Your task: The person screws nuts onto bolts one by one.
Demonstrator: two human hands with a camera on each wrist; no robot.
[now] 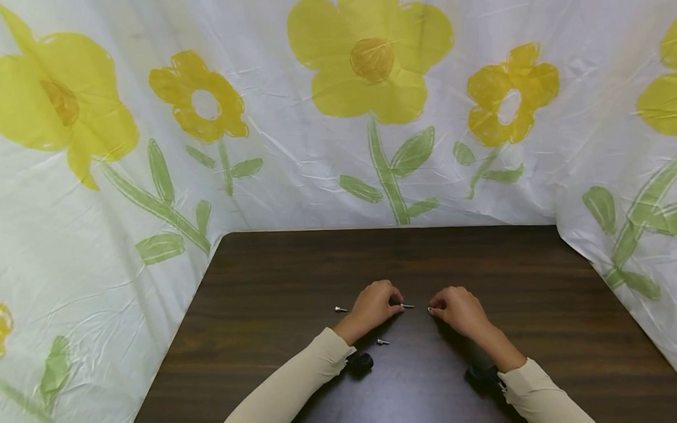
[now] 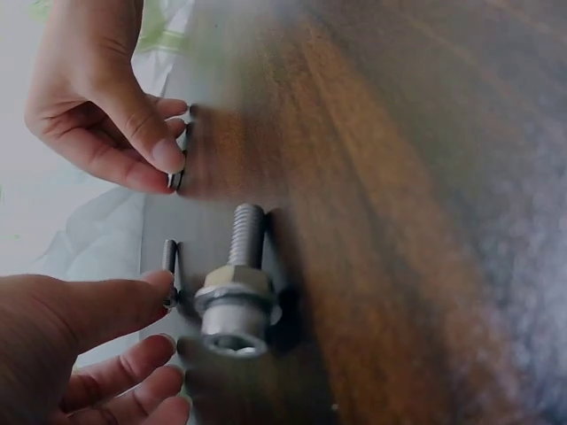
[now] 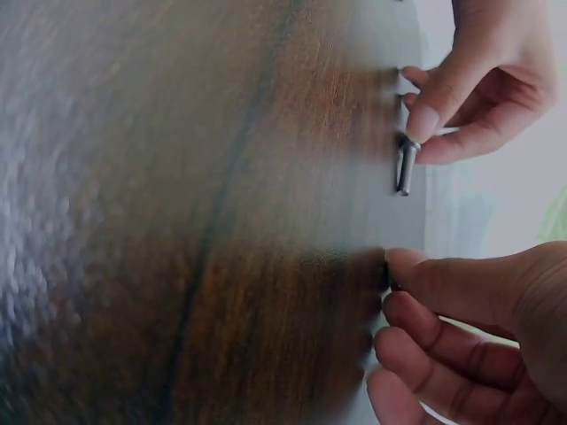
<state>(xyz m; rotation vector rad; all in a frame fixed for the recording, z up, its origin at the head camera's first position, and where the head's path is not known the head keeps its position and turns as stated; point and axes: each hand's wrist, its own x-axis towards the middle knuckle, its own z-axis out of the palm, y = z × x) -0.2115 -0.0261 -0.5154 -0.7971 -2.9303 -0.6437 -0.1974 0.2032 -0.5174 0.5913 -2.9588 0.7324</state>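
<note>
My left hand [image 1: 374,307] pinches the head end of a bolt [image 1: 408,306] between thumb and finger, its shank pointing right over the table. Across a short gap, my right hand [image 1: 461,309] pinches a small metal piece [image 1: 429,309] at its fingertips. Whether that piece is a nut or a washer I cannot tell; in the right wrist view the thumb mostly hides it. Nearer my body lies a bolt [image 1: 383,342], and the left wrist view shows a nut [image 2: 237,280] and washer on it. Another bolt [image 1: 340,309] lies left of my left hand.
The dark wood-grain table [image 1: 254,364] bears all of these parts. A white curtain [image 1: 293,194] with yellow flowers hangs around its back and sides. Black wrist devices [image 1: 359,364] sit at both cuffs, close above the tabletop.
</note>
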